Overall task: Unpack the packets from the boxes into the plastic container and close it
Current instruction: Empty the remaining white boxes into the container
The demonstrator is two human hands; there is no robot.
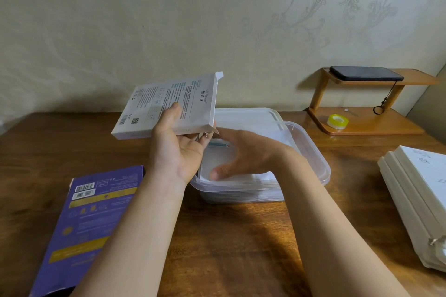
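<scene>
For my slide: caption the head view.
Left hand holds a white box; right hand rests on packets in plastic container.

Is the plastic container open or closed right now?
Open. The right hand reaches inside the plastic container and rests on the white packets; the lid lies off it, at its far side.

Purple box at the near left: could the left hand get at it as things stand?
Probably not yet: the left hand grips the white box. Nothing lies between it and the purple box, so setting the white box down would free it.
</scene>
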